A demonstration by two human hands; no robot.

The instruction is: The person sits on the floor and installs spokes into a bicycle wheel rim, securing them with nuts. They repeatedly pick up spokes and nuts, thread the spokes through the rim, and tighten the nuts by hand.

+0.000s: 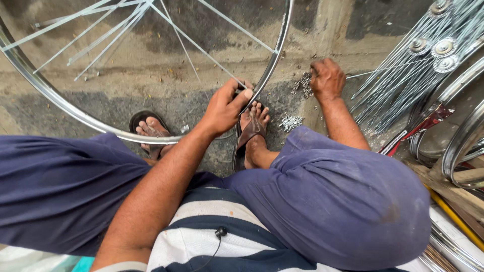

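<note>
A shiny metal bicycle wheel rim [60, 103] with thin spokes [201, 50] stands on the concrete floor in front of me. My left hand [224, 108] grips the rim at its lower right, thumb on the edge, fingers around a spoke end. Off to the right, my right hand [326, 79] reaches down to the floor with its fingers closed over a pile of small metal spoke nipples [304, 84]. What the fingers hold is hidden.
My sandalled feet [252, 131] rest under the rim. A second small heap of nipples [291, 122] lies by my right foot. Bundles of loose spokes [403, 80], hubs [443, 48] and more rims [461, 141] are stacked at the right.
</note>
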